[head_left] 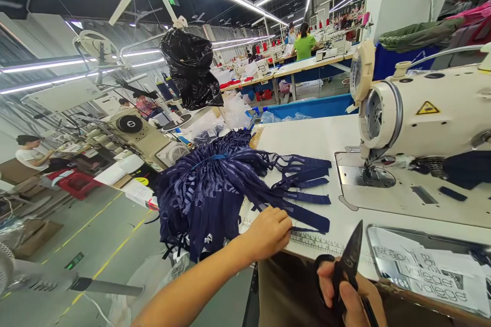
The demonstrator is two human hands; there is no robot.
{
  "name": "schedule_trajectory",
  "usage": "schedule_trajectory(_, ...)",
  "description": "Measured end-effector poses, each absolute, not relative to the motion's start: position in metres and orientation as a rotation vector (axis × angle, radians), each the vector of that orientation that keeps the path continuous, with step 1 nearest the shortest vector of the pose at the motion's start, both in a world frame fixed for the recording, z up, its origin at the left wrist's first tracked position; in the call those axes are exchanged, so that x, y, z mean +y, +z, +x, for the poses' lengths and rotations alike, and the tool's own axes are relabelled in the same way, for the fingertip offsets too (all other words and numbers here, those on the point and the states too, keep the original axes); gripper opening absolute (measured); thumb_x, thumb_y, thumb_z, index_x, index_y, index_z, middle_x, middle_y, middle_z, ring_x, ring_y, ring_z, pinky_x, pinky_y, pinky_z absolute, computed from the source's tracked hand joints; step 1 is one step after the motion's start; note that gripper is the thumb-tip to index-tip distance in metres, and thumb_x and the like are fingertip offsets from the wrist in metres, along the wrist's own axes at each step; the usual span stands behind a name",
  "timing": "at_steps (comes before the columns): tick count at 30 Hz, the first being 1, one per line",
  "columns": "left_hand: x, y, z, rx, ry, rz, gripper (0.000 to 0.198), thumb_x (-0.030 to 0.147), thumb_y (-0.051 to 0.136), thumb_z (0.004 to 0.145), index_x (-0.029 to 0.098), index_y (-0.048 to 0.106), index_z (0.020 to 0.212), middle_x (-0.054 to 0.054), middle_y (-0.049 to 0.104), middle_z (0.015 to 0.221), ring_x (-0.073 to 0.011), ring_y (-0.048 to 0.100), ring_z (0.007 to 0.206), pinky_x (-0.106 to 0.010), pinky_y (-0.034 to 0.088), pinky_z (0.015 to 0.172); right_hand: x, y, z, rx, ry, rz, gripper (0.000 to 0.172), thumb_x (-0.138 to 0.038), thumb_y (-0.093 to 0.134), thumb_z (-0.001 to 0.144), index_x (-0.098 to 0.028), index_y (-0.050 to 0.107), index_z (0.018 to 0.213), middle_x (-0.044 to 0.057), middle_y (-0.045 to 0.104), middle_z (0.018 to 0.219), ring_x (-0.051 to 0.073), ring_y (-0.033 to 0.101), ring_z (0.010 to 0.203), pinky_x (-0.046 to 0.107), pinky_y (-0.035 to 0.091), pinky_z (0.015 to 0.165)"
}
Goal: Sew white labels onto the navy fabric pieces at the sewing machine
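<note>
A large bundle of navy fabric strips (207, 179), tied with a blue band (209, 160), is heaped on the white sewing table. Several loose strip ends (307, 214) fan out to the right across the tabletop. My left hand (270, 232) is closed at the front edge of the table, against the lowest strips. Its fingertips are turned away, so what they pinch is hidden. Near my lap, my right hand (351, 291) grips black scissors (351, 255), blades together and pointing up. A printed ruler (318, 241) runs along the table edge between the hands.
On the right stands a sewing machine (433, 112) with its needle plate (368, 176). An open drawer tray (378, 255) holds printed white labels (437, 286). A black plastic bag (190, 69) hangs above the bundle. Co-workers sit farther back, one in a green shirt (304, 47).
</note>
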State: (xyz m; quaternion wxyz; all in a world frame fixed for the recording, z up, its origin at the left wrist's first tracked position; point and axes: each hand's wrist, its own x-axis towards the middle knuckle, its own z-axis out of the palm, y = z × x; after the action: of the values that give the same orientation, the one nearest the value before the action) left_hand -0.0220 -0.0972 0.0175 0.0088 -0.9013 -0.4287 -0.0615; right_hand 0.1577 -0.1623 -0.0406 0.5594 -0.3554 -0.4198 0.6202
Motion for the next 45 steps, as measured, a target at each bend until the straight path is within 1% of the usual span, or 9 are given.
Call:
schedule_trajectory(3,-0.092,0.033,-0.023,-1.770,-0.864,-2.889,0.005,0.013,0.042,0.075,0.017,0.043,0.072,-0.005,0.056,0.083,-0.0146,0.053,0.079,-0.026,0.042,0.071,-0.160,-0.044,0.157,-0.981,1.601,-0.879,0.040,-0.058,0.053,0.075,-0.019,0.064,0.077,0.001,0.049,0.052,0.015,0.043,0.048,0.031,0.035,0.052)
schedule_trajectory(6,-0.085,0.048,-0.023,-2.247,-1.473,-2.899,0.004,0.020,0.040,0.078,0.018,0.040,0.075,-0.002,0.058,0.074,-0.0133,0.056,0.072,-0.027,0.043,0.072,-0.158,-0.043,0.151,-0.987,1.820,-0.813,0.045,-0.061,0.048,0.076,-0.019,0.063,0.079,0.001,0.051,0.056,0.015,0.045,0.051,0.031,0.037,0.055)
schedule_trajectory(11,-0.083,0.054,-0.024,-2.612,-2.099,-2.738,0.013,0.026,0.047,0.075,0.019,0.037,0.076,0.001,0.061,0.073,-0.0125,0.059,0.064,-0.029,0.045,0.070,-0.151,-0.040,0.135,-0.922,2.175,-0.668,0.054,-0.065,0.040,0.079,-0.015,0.062,0.084,0.003,0.054,0.063,0.015,0.051,0.056,0.031,0.040,0.058)
schedule_trajectory(13,-0.085,0.053,-0.025,-2.649,-2.183,-2.661,0.013,0.025,0.048,0.074,0.019,0.037,0.076,0.002,0.061,0.075,-0.0118,0.059,0.065,-0.029,0.045,0.071,-0.145,-0.038,0.128,-0.863,2.248,-0.620,0.058,-0.069,0.041,0.076,-0.014,0.061,0.079,0.001,0.052,0.060,0.013,0.049,0.051,0.029,0.039,0.054)
schedule_trajectory(18,-0.090,0.054,-0.028,-2.744,-1.986,-2.601,0.008,0.024,0.049,0.074,0.017,0.045,0.076,0.005,0.056,0.064,-0.0087,0.054,0.060,-0.026,0.044,0.072,-0.134,-0.028,0.116,-0.785,2.231,-0.655,0.058,-0.070,0.044,0.073,-0.014,0.058,0.071,-0.004,0.045,0.051,0.007,0.040,0.040,0.023,0.031,0.043)
schedule_trajectory(23,-0.093,0.058,-0.034,-2.730,-2.494,-2.450,0.014,0.027,0.053,0.073,0.017,0.044,0.078,-0.003,0.064,0.088,-0.0172,0.063,0.085,-0.035,0.042,0.088,-0.140,-0.025,0.116,-0.833,2.093,-0.795,0.057,-0.071,0.049,0.068,-0.014,0.055,0.068,-0.006,0.041,0.045,0.005,0.034,0.035,0.021,0.024,0.039)
schedule_trajectory(27,-0.096,0.062,-0.040,-2.746,-2.632,-2.339,0.017,0.028,0.056,0.071,0.017,0.045,0.077,-0.005,0.066,0.095,-0.0207,0.063,0.093,-0.038,0.040,0.093,-0.152,-0.034,0.117,-0.848,2.023,-0.830,0.057,-0.070,0.046,0.072,-0.014,0.056,0.070,-0.005,0.044,0.046,0.006,0.036,0.036,0.022,0.028,0.041)
schedule_trajectory(34,-0.101,0.065,-0.042,-2.766,-2.716,-2.188,0.017,0.027,0.057,0.074,0.017,0.044,0.077,-0.006,0.065,0.096,-0.0213,0.062,0.097,-0.039,0.040,0.094,-0.152,-0.035,0.110,-0.632,2.182,-0.658,0.058,-0.070,0.043,0.074,-0.014,0.059,0.074,-0.002,0.049,0.055,0.011,0.047,0.045,0.027,0.037,0.048)
schedule_trajectory(45,-0.100,0.053,-0.041,-2.708,-2.963,-1.882,0.020,0.027,0.055,0.078,0.018,0.038,0.077,-0.004,0.064,0.083,-0.0163,0.066,0.078,-0.030,0.046,0.078,-0.126,-0.026,0.111,-0.625,2.166,-0.745,0.058,-0.072,0.048,0.069,-0.014,0.056,0.065,-0.007,0.037,0.044,0.004,0.031,0.033,0.021,0.021,0.039)
